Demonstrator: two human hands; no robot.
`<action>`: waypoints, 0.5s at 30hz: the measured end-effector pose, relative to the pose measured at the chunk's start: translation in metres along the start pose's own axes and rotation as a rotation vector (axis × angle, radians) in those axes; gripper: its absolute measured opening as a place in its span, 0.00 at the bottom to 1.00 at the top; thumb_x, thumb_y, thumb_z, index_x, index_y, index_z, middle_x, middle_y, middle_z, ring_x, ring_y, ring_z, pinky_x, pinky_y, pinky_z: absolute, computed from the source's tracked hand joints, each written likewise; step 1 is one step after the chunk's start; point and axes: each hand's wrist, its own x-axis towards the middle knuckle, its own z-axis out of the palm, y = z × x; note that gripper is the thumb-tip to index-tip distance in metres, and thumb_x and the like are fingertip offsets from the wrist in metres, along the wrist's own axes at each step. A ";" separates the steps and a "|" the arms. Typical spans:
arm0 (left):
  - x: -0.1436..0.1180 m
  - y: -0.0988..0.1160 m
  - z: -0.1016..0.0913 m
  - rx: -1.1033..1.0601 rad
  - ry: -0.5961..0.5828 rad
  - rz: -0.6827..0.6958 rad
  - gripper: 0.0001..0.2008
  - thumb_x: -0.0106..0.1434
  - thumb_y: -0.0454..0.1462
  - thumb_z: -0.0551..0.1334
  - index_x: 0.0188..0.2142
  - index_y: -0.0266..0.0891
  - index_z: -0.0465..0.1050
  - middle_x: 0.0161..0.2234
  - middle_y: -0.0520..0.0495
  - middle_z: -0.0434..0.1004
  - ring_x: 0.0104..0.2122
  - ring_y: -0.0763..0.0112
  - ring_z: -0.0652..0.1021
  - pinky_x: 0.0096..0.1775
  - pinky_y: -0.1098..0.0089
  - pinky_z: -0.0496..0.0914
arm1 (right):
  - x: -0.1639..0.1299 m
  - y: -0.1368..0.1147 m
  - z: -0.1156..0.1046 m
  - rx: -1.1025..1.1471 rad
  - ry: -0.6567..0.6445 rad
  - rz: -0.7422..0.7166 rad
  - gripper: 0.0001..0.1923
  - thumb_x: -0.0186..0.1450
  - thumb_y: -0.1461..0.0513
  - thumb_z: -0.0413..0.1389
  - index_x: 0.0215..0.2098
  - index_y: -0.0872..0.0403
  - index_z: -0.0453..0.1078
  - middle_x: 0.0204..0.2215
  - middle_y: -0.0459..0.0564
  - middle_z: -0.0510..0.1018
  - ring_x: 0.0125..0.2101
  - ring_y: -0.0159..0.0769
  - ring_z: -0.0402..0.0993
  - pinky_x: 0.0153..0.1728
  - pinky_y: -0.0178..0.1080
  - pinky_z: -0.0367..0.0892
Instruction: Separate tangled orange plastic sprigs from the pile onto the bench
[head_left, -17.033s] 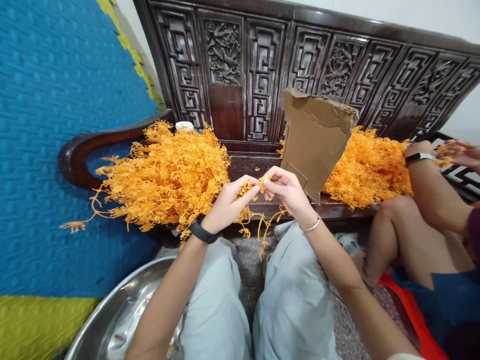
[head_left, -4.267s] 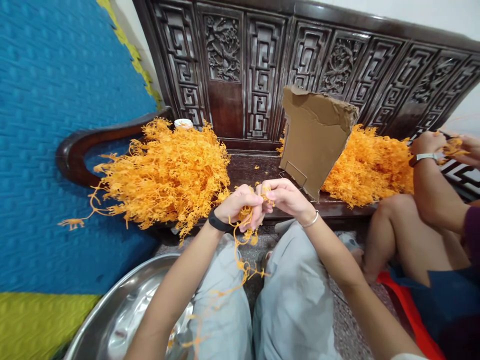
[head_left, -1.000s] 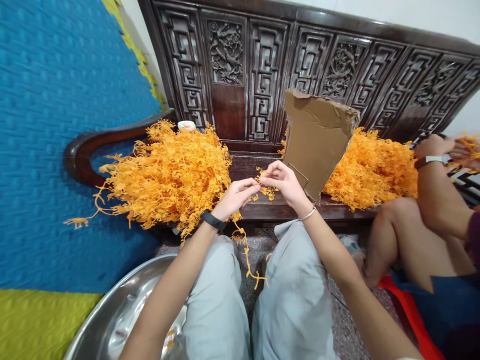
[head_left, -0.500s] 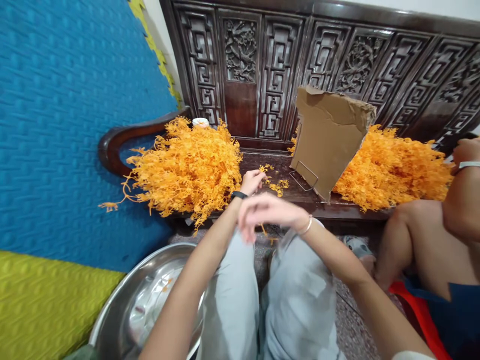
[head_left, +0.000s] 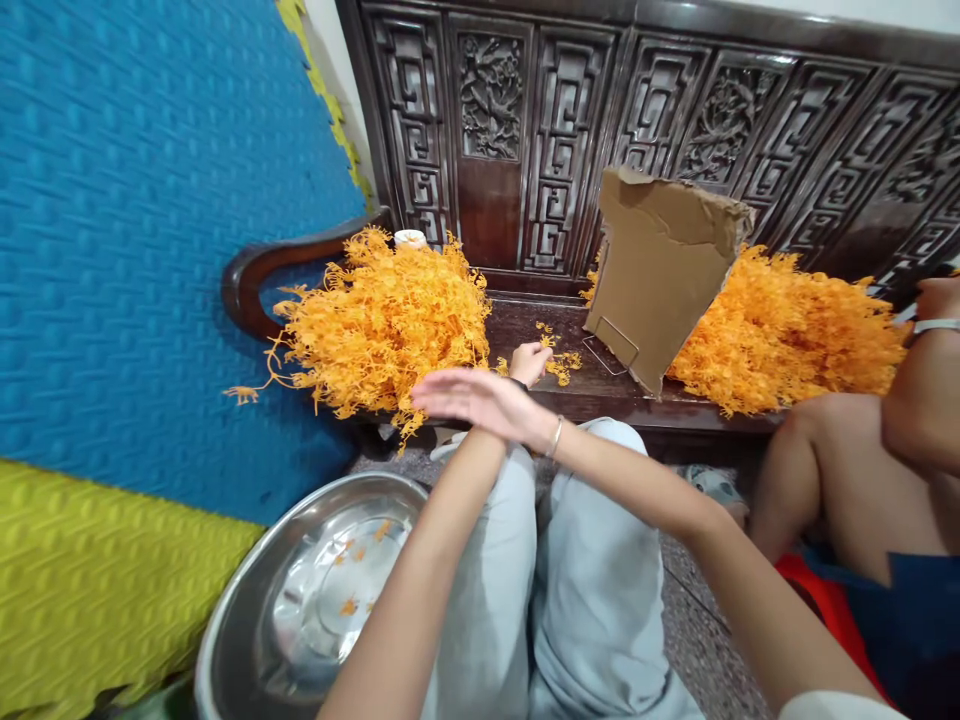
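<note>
The left hand (head_left: 529, 362) rests curled on the dark wooden worktop (head_left: 600, 385), its fingers folded over small orange sprigs (head_left: 561, 366) that lie scattered there; whether it actually pinches one cannot be told. The right hand (head_left: 480, 398) is crossed over the left forearm, nearer the camera than the worktop, flat with fingers spread and pointing left, holding nothing.

The sprigs are thin, bright orange plastic pieces with branching, curly tips. Just left of the left hand, on the worktop, sits a big tangled heap (head_left: 382, 325) of the same orange stuff, with loose strands trailing off its left edge over the worktop's curved arm. A small white cap (head_left: 409, 238) shows behind the heap.

Right of the left hand, a torn piece of cardboard (head_left: 660, 280) stands tilted on the worktop, with a wire clip at its base. Behind and right of the cardboard lies a second orange pile (head_left: 787, 330).

Below the worktop, left of the person's grey-clad knees, a steel basin (head_left: 247, 620) sits on the floor with a few orange bits inside. At the far right of the worktop, another person's bare knee and wrist with a band (head_left: 934, 326) are in view.
</note>
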 end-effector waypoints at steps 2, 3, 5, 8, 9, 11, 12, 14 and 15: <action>0.003 -0.004 0.002 0.017 -0.032 0.019 0.08 0.56 0.37 0.57 0.25 0.35 0.72 0.11 0.57 0.60 0.13 0.79 0.62 0.18 0.75 0.56 | -0.009 0.014 0.020 0.154 -0.183 -0.019 0.17 0.65 0.55 0.46 0.42 0.59 0.67 0.45 0.59 0.75 0.47 0.41 0.71 0.49 0.46 0.64; 0.004 -0.006 0.002 0.024 -0.040 0.022 0.09 0.57 0.37 0.57 0.25 0.35 0.71 0.12 0.56 0.61 0.13 0.79 0.63 0.18 0.75 0.57 | -0.013 0.023 0.030 0.244 -0.330 0.012 0.18 0.64 0.53 0.47 0.42 0.58 0.68 0.44 0.59 0.75 0.46 0.41 0.72 0.50 0.46 0.63; 0.007 -0.009 0.004 0.034 -0.046 0.009 0.10 0.60 0.39 0.57 0.28 0.33 0.71 0.16 0.55 0.65 0.16 0.79 0.66 0.21 0.75 0.62 | -0.017 0.040 0.048 0.312 -0.444 -0.006 0.18 0.59 0.52 0.54 0.39 0.58 0.69 0.42 0.59 0.76 0.44 0.39 0.73 0.50 0.44 0.63; 0.011 -0.013 0.008 0.036 -0.077 -0.028 0.13 0.63 0.41 0.56 0.39 0.33 0.69 0.31 0.48 0.73 0.28 0.75 0.73 0.30 0.70 0.70 | -0.011 0.054 0.054 0.393 -0.272 -0.137 0.21 0.56 0.50 0.56 0.41 0.56 0.67 0.45 0.59 0.73 0.44 0.39 0.72 0.48 0.44 0.65; 0.012 -0.014 0.009 0.034 -0.090 -0.041 0.14 0.63 0.42 0.56 0.42 0.33 0.68 0.37 0.46 0.73 0.32 0.73 0.74 0.34 0.67 0.71 | -0.007 0.056 0.051 0.364 -0.141 -0.208 0.21 0.56 0.50 0.56 0.41 0.55 0.66 0.47 0.58 0.72 0.45 0.39 0.72 0.47 0.44 0.66; 0.014 -0.015 0.011 0.031 -0.108 -0.065 0.16 0.63 0.41 0.56 0.46 0.34 0.66 0.43 0.43 0.71 0.39 0.68 0.74 0.39 0.62 0.71 | 0.005 0.055 0.040 0.213 0.148 -0.366 0.19 0.57 0.51 0.56 0.41 0.53 0.63 0.48 0.55 0.71 0.45 0.38 0.71 0.45 0.43 0.67; 0.015 -0.015 0.011 0.031 -0.109 -0.078 0.16 0.63 0.41 0.56 0.48 0.35 0.66 0.45 0.43 0.70 0.41 0.67 0.74 0.40 0.60 0.71 | 0.011 0.054 0.032 0.108 0.265 -0.437 0.18 0.57 0.51 0.56 0.42 0.52 0.62 0.48 0.54 0.70 0.45 0.37 0.71 0.45 0.42 0.67; 0.016 -0.015 0.010 0.035 -0.099 -0.103 0.17 0.62 0.41 0.56 0.49 0.35 0.65 0.46 0.42 0.69 0.42 0.66 0.73 0.42 0.59 0.71 | 0.020 0.048 0.016 -0.128 0.400 -0.553 0.18 0.60 0.52 0.53 0.44 0.52 0.61 0.48 0.54 0.69 0.47 0.37 0.69 0.47 0.42 0.66; 0.017 -0.015 0.009 0.038 -0.092 -0.112 0.17 0.62 0.41 0.56 0.49 0.35 0.65 0.47 0.42 0.69 0.42 0.65 0.73 0.42 0.59 0.71 | 0.024 0.045 0.008 -0.258 0.424 -0.602 0.18 0.61 0.53 0.52 0.46 0.52 0.60 0.49 0.54 0.68 0.48 0.37 0.67 0.50 0.43 0.64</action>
